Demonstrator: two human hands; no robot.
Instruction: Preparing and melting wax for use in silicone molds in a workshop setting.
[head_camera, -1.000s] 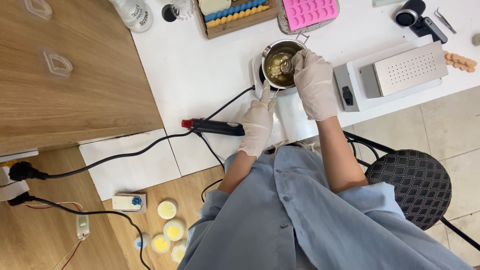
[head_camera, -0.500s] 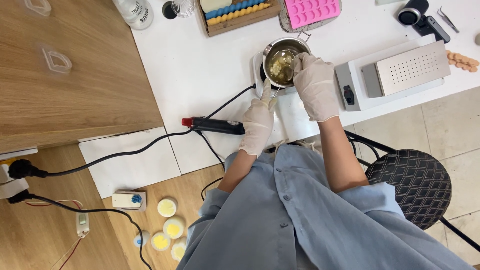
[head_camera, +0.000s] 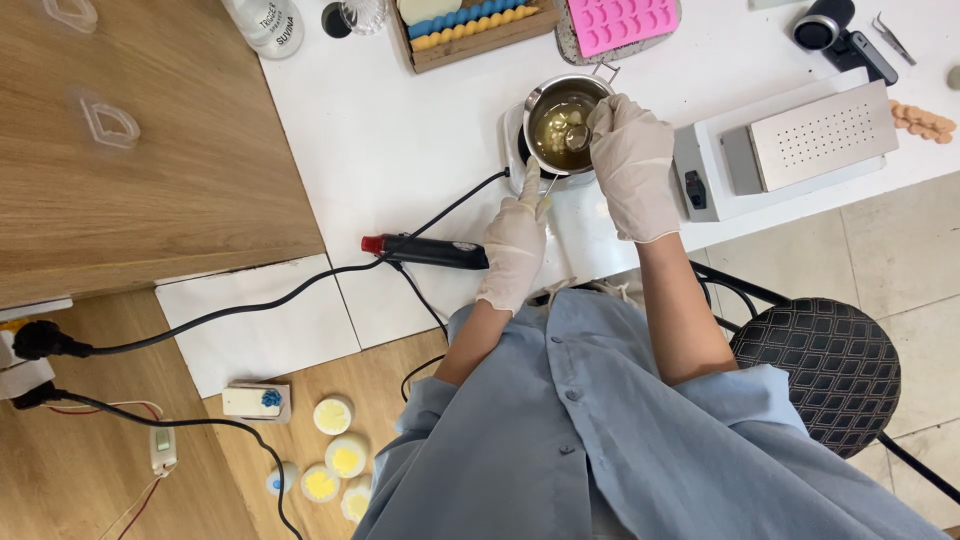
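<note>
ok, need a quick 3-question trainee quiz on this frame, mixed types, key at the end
1. True or false: the right hand holds a spoon over the small metal pot.
2. Which thing lies just left of the left hand on the white table?
A. a black tool with a red tip
B. a pink mould
C. a perforated metal plate
3. Fill in: both hands wear white ____.

Key:
1. True; the spoon's bowl is over the yellowish liquid in the pot.
2. A; the black tool lies there with its cord running off left.
3. gloves
</note>
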